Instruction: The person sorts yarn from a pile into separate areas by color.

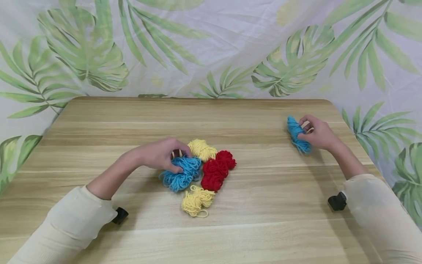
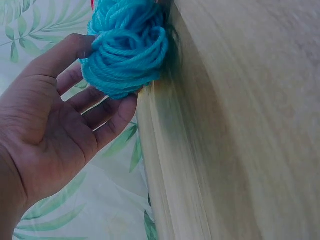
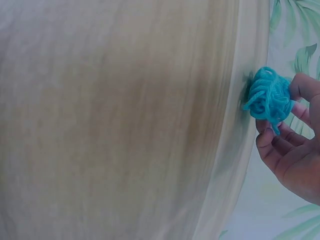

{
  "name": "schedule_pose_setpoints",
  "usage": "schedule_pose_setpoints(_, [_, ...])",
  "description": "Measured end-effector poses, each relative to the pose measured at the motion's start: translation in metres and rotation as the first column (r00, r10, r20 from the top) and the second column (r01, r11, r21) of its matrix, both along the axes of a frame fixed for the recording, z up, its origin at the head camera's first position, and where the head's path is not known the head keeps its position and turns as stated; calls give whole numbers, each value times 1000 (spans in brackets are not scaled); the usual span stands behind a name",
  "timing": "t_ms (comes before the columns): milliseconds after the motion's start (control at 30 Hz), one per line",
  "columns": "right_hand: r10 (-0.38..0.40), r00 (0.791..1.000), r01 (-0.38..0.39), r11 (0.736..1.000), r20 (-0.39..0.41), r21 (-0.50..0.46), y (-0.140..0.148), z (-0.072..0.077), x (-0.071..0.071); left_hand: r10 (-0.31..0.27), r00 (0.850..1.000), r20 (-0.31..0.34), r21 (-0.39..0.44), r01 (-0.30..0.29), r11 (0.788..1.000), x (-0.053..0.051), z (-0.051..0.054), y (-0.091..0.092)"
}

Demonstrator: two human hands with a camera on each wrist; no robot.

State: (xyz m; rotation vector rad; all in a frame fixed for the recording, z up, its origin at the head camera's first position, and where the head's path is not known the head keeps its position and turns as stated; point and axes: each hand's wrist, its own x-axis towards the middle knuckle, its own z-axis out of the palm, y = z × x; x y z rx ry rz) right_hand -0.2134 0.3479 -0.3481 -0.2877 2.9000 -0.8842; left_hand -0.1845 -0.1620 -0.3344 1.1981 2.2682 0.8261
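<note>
Left of the table's middle, my left hand holds a looped bundle of blue yarn between thumb and fingers. The left wrist view shows that blue yarn close up, with the thumb on one side and the fingers under it. Toward the far right of the table, my right hand pinches a slimmer blue yarn bundle. In the right wrist view this bundle lies against the thumb and fingertips. Whether either bundle touches the tabletop, I cannot tell.
Red yarn lies just right of the left hand's bundle. A yellow yarn bundle sits behind it and another yellow one in front. The wooden table ends at a leaf-patterned cloth. Black wrist devices hang below both sleeves.
</note>
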Motion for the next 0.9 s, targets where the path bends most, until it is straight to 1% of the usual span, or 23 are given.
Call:
schedule_pose_setpoints(167, [-10, 1000, 10, 1000, 4, 5, 3, -1, 1, -5, 1000, 10, 20, 5, 1000, 0, 3, -3])
schedule_pose_setpoints(333, [-19, 1000, 19, 1000, -4, 7, 6, -1, 3, 6, 1000, 16, 19, -6, 1000, 0, 8, -6])
schedule_pose_setpoints(567, [-28, 1000, 28, 1000, 7, 4, 11, -1, 6, 14, 1000, 0, 34, -14, 999, 0, 15, -10])
schedule_pose_setpoints(667, [-29, 1000, 29, 1000, 13, 12, 13, -1, 6, 18, 1000, 3, 40, -18, 999, 0, 17, -10])
schedule_pose_setpoints(767, [-31, 999, 31, 999, 8, 17, 15, 0, 8, 27, 1000, 6, 47, -27, 999, -1, 19, -10])
schedule_pose_setpoints(900, [-30, 1000, 30, 999, -8, 19, 15, 2, 11, 38, 999, -9, 59, -38, 998, -1, 21, -10])
